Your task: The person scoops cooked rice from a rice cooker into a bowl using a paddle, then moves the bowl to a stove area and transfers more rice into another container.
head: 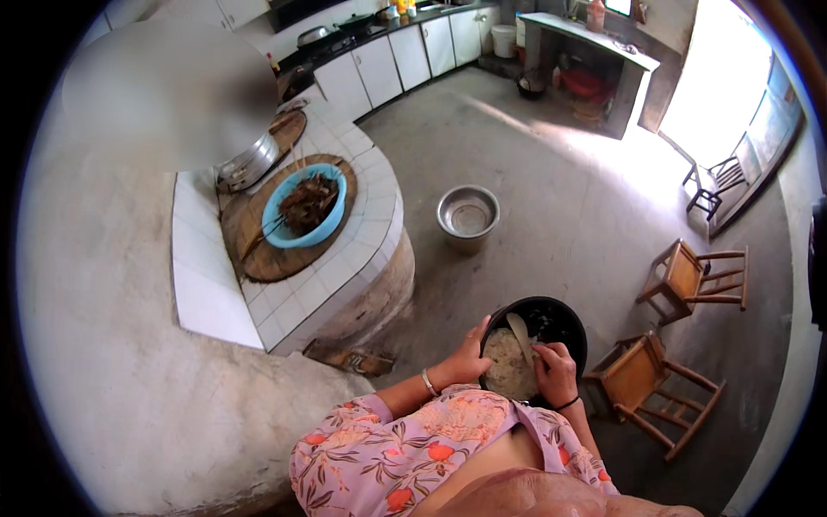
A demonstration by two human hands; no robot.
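Close to my body is a round black pot (pixel 562 318) that holds a pale, grainy mass like cooked rice (pixel 507 369), mostly on the left side. My left hand (pixel 469 359) grips the pot's left rim, thumb towards the inside. In my right hand (pixel 557 376) is the lower end of a pale flat paddle (pixel 519 331). Its broad end points up and away from me, over the food. The dark right part of the pot's inside shows a few whitish bits. What supports the pot from below is hidden.
A metal basin (pixel 468 194) stands on the floor ahead. To the left, a light-blue basin (pixel 337 223) of dark brown material sits on a round wooden lid (pixel 258 268) on a tiled stove (pixel 381 200). Two wooden chairs (pixel 681 274) stand right. Beyond are white cabinets (pixel 410 61) and a bright doorway (pixel 723 64).
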